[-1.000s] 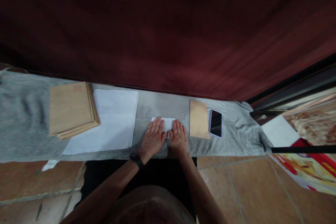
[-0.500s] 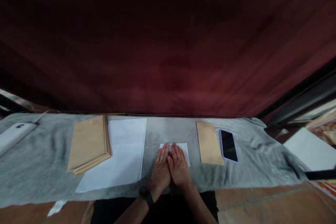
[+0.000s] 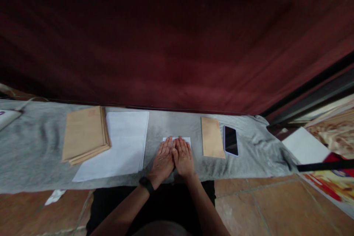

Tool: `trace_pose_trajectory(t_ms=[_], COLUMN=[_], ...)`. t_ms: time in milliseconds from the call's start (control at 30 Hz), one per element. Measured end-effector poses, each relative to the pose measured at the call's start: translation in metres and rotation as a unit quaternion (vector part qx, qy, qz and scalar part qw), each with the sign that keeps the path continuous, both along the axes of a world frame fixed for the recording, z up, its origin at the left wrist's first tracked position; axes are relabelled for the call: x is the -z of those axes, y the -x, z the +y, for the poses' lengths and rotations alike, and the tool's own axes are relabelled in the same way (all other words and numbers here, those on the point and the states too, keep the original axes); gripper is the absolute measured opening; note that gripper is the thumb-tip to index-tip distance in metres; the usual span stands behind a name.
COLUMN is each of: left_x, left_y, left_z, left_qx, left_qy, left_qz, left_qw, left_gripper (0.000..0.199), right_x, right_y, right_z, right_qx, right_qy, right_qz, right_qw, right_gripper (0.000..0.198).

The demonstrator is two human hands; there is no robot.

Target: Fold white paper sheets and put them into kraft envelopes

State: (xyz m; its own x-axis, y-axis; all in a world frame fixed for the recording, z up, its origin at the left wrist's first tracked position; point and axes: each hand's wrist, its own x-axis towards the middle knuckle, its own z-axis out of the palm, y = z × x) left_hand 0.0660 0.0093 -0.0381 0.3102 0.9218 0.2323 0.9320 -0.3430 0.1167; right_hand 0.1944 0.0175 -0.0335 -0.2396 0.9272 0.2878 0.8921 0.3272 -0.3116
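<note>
A small piece of white paper (image 3: pixel 188 140), seemingly folded, lies on the grey cloth in front of me, mostly covered by my hands. My left hand (image 3: pixel 163 161), with a dark band at its wrist, rests flat on the paper's left part, fingers stretched out. Beside it, thumbs close together, my right hand (image 3: pixel 184 159) lies flat on the right part, also with straight fingers. To the right is a brown envelope (image 3: pixel 212 137). Larger white sheets (image 3: pixel 127 142) are stacked left of my hands.
A pile of brown envelopes (image 3: pixel 84 131) overlaps the white sheets. A phone (image 3: pixel 231 140) lies right of the single envelope. The grey cloth (image 3: pixel 174 121) covers a narrow surface against a dark red curtain-like backdrop (image 3: pixel 177 62). A white device (image 3: pixel 8 118) with a cable is at far left.
My view has shifted, so everything sits higher and further left. Both hands stay flat on the small paper, and less of its right side shows now.
</note>
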Motion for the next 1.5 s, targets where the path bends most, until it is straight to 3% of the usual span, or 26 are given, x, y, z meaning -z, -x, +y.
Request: trace_pose_trajectory(t_ms=[367,733,967,1300,1500], left_x=[-0.009,-0.008,-0.007,-0.004,-0.005], left_y=[0.02,0.016,-0.017,-0.004,-0.001], left_z=[0.001,0.001,-0.008,-0.011,-0.013], left_qx=[-0.045,-0.064,0.011,0.027,0.06], left_qy=[0.019,0.019,0.022,-0.01,-0.014], left_qz=[-0.06,-0.053,-0.041,0.015,0.028], left_qw=[0.997,0.996,0.999,0.999,0.998], left_gripper=[0.063,0.063,0.057,0.054,0.064], right_x=[0.006,0.006,0.007,-0.004,-0.007], right_y=[-0.031,-0.045,-0.044,-0.031,-0.003], right_z=[0.003,0.0,0.0,0.001,-0.007], right_qx=[0.02,0.038,0.039,0.052,-0.058], right_qy=[-0.042,-0.024,-0.005,0.019,0.025], right_qz=[-0.039,-0.054,-0.046,0.021,0.063], right_qw=[0.998,0.998,0.998,0.998,0.996], right_gripper=[0.053,0.056,0.054,0.051,0.052])
